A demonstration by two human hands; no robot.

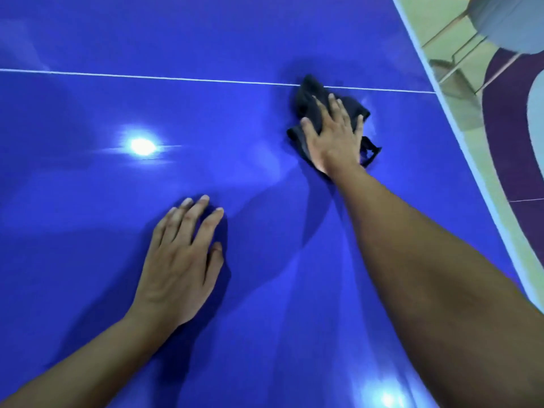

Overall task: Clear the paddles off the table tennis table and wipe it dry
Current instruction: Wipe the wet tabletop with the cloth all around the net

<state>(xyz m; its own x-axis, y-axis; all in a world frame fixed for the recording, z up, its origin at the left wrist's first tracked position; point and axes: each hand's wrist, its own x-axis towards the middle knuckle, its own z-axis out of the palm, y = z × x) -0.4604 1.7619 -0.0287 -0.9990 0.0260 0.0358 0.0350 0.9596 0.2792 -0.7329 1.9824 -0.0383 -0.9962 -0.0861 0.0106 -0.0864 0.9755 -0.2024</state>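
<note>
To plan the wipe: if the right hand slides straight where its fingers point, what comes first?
The right hand, on the cloth, would cross the white line first; beyond, the table looks free.

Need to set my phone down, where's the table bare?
Bare: the table beyond the white line, and the wide stretch left of the left hand. Crowded: by the right edge, where the right hand presses the cloth.

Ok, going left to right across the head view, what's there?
First the left hand flat on the table → right hand pressing the cloth → white edge → floor.
</note>
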